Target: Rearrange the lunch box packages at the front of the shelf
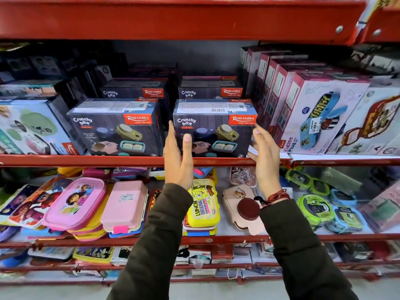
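Note:
Two dark "Crunchy bite" lunch box packages stand side by side at the front of the red middle shelf (pixel 86 160). The left package (pixel 116 128) stands alone. The right package (pixel 216 126) has a hand on each side. My left hand (pixel 177 161) is flat against its left edge, fingers straight up and thumb across the front face. My right hand (pixel 265 161) is at its right edge, fingertips touching the box's side. Neither hand closes around the package, which rests on the shelf. More of the same packages (pixel 211 89) stand behind.
A row of white and maroon Kidzee boxes (pixel 320 118) stands close on the right, and a light blue box (pixel 28 126) on the left. The shelf below holds loose lunch boxes, pink (pixel 75 202) and yellow (pixel 203 202). A red shelf (pixel 173 18) hangs above.

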Motion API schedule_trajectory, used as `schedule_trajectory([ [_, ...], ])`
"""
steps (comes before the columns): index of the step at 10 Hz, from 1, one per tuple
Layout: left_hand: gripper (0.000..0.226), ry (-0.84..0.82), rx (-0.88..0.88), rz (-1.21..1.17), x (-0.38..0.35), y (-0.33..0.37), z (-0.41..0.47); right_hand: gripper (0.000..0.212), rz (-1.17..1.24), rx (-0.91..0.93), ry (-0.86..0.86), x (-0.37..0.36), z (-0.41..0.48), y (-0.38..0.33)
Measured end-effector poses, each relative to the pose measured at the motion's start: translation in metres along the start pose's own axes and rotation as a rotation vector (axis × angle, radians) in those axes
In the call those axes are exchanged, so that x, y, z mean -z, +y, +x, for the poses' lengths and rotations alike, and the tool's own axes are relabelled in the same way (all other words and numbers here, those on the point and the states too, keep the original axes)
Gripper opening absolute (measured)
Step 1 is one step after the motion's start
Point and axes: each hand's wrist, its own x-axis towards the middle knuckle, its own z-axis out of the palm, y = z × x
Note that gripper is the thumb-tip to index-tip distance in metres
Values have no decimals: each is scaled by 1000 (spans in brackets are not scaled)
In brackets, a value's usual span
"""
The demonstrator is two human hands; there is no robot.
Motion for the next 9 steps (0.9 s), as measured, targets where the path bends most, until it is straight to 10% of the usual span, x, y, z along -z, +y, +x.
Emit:
schedule_trajectory([
  [3,67,124,-276,503,-7,32,-3,43,-112,227,100,-2,2,-23],
  [6,65,238,-786,665,-9,147,89,47,-482,932,169,-43,63,-140],
  [9,73,418,-982,760,2,257,174,65,-784,1166,411,-71,125,-252],
])
